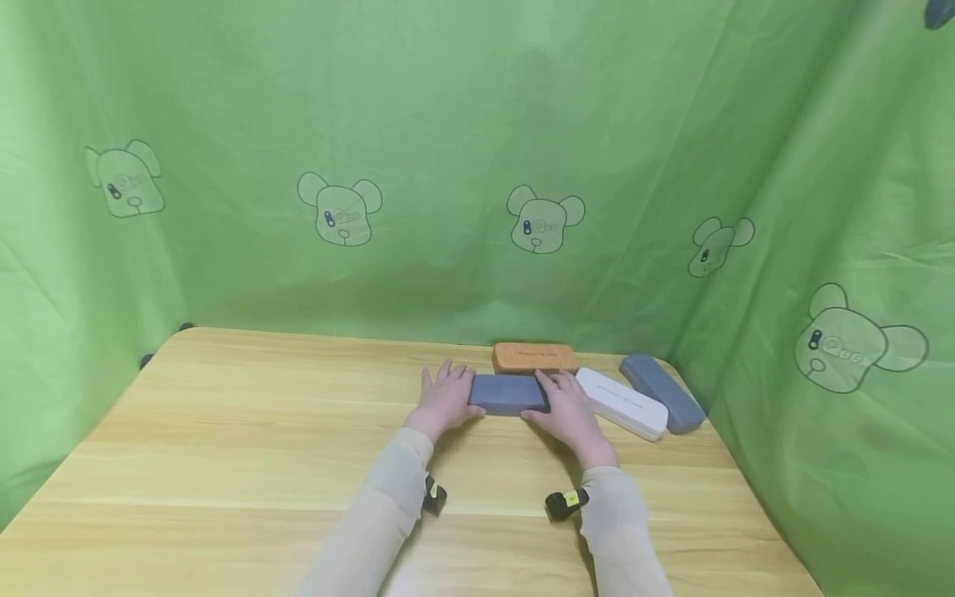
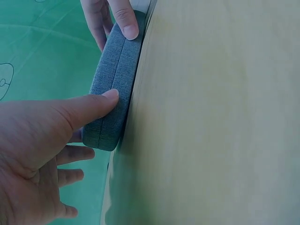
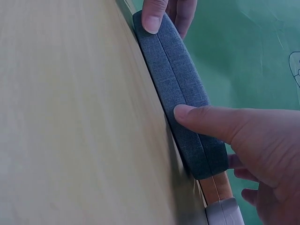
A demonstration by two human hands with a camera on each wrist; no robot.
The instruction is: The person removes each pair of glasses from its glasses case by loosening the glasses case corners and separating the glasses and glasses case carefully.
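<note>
A blue-grey fabric glasses case (image 1: 507, 395) lies lengthwise across the far part of the table, between both hands. My left hand (image 1: 443, 400) grips its left end, thumb on the near side. At the right end my right hand (image 1: 570, 416) holds it the same way. In the left wrist view, the left thumb presses on the case (image 2: 112, 70) near its seam, and some other fingers are spread past its end. The right wrist view shows the right thumb on the case's side (image 3: 176, 77); the fingers behind are partly hidden.
An orange-brown case (image 1: 535, 356) lies just behind the held one. To the right are a white case (image 1: 622, 405), set at a slant, and a second blue-grey case (image 1: 662, 393) near the table's right edge. Green curtains (image 1: 433, 282) surround the wooden table (image 1: 224, 464).
</note>
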